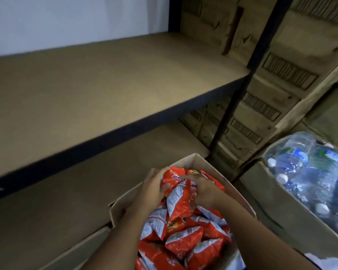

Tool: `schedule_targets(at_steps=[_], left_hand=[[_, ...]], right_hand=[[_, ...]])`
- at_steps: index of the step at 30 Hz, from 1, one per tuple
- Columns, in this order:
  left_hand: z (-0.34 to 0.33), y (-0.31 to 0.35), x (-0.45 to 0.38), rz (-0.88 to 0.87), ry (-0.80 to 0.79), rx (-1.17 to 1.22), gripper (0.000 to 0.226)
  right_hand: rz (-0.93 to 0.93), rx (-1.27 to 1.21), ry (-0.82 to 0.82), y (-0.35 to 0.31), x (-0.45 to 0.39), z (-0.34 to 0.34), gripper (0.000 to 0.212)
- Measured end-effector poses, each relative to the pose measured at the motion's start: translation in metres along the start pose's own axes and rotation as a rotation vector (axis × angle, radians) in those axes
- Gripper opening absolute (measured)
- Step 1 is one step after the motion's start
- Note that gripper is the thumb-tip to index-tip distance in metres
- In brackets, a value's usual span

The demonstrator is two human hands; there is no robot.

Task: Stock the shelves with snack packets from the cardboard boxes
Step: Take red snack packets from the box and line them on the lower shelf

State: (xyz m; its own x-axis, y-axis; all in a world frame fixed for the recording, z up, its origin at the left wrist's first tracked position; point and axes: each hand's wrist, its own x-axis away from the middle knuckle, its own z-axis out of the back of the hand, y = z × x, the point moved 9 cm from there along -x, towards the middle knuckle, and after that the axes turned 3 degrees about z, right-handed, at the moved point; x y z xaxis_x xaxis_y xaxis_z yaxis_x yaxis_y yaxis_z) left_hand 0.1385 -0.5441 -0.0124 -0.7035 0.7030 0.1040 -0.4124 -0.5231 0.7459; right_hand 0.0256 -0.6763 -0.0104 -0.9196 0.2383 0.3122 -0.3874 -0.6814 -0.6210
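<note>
Your 2 hands gather packets from an open box.
Left hand and right hand curl around crinkly red-and-white foil snack packets in the brown cardboard box, bunching them for shelving.

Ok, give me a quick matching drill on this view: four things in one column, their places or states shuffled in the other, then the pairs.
Things:
1. snack packets
2. water bottles
3. upper shelf
4. left hand

Places or states:
A. bare, above the box
B. wrapped in clear plastic, at the far right
C. gripping a red packet together with the right hand
D. piled in the open cardboard box

Pairs: 1-D, 2-B, 3-A, 4-C
</note>
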Motion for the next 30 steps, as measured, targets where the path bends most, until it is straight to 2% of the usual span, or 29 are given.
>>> schedule_targets(at_steps=[2, 6, 11, 15, 22, 27, 30], left_hand=[[-0.012, -0.002, -0.010, -0.041, 0.035, -0.004, 0.050], [-0.028, 0.000, -0.013, -0.098, 0.077, -0.089, 0.052], [-0.029, 0.010, 0.002, -0.047, 0.189, -0.059, 0.042], [-0.015, 0.010, 0.009, -0.009, 0.227, -0.013, 0.048], [0.056, 0.018, 0.066, -0.092, 0.412, 0.093, 0.052], [0.124, 0.028, 0.131, -0.153, 0.578, 0.123, 0.052], [0.170, 0.039, 0.176, -0.190, 0.662, 0.129, 0.050]], right_hand=[[-0.008, -0.016, -0.031, 0.013, -0.007, -0.012, 0.094], [0.029, -0.056, 0.019, 0.023, -0.011, -0.017, 0.084], [0.024, -0.016, 0.116, 0.020, 0.000, -0.014, 0.085], [0.016, -0.036, 0.189, 0.005, 0.018, -0.003, 0.086], [0.064, -0.251, 0.375, -0.039, 0.044, 0.022, 0.078], [0.246, -0.475, 0.405, -0.110, 0.073, 0.032, 0.093], [0.340, -0.532, 0.458, -0.159, 0.093, 0.041, 0.092]])
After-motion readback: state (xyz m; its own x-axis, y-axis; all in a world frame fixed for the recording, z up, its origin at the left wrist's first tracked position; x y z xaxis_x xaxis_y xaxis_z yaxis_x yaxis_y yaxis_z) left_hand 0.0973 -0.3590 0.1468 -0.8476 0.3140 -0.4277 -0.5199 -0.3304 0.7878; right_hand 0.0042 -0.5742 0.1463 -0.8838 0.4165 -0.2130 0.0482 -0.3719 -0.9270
